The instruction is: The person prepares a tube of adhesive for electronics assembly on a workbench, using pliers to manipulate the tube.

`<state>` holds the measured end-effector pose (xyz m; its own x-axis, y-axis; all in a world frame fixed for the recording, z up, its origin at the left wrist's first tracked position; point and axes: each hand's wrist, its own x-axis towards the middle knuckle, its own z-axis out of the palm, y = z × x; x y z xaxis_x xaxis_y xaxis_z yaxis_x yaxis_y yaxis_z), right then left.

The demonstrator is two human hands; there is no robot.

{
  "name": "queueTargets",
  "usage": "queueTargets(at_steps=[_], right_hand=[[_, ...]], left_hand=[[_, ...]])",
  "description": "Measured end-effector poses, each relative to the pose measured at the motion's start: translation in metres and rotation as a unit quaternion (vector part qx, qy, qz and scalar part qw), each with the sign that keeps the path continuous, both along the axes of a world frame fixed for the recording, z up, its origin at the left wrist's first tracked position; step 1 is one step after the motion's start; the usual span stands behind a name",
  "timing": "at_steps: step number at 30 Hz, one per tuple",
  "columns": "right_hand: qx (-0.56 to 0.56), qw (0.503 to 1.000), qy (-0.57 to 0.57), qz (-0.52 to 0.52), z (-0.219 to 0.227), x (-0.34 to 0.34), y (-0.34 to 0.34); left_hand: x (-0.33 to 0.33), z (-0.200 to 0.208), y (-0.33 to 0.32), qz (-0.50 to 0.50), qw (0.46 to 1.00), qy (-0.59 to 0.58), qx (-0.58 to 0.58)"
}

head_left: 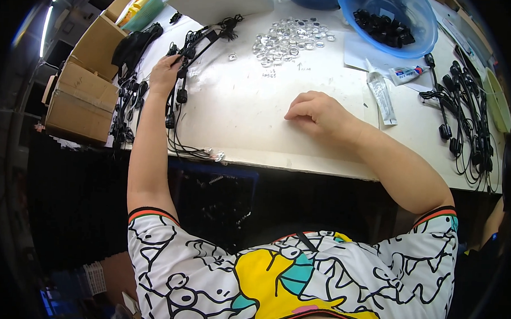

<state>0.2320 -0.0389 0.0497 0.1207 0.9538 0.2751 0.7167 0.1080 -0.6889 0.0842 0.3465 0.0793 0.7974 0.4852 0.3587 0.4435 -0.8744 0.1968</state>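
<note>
Several black corded parts (182, 95) lie at left on the bench (240, 125); left hand (164, 75) touches them, grip unclear. Right hand (320, 114) loosely curled, palm hidden, cannot tell contents; near side of clear discs (293, 51).

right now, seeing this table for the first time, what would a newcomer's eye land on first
Probably the glinting cluster of clear rounded pieces on the white table, toward its far middle. Next, perhaps, the blue bowl of black parts at the upper right, then the left hand at the black corded parts on the table's left side.
</note>
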Motion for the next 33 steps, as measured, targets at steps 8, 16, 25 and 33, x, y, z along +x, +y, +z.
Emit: queueTargets(at_steps=[8, 16, 25, 33], right_hand=[[-0.028, 0.999, 0.019, -0.005, 0.006, -0.004, -0.004], [0.04, 0.988, 0.126, -0.078, 0.015, -0.005, -0.003], [-0.033, 0.994, 0.078, 0.065, 0.083, -0.083, -0.031], [-0.08, 0.978, 0.192, -0.025, 0.005, -0.136, -0.065]], left_hand=[[-0.035, 0.03, 0.009, 0.021, 0.908, -0.349, -0.232], [-0.09, 0.066, -0.06, -0.098, 0.929, -0.341, -0.102], [-0.128, 0.07, -0.24, -0.254, 0.947, 0.004, 0.195], [-0.154, -0.02, -0.297, -0.187, 0.88, -0.431, -0.07]])
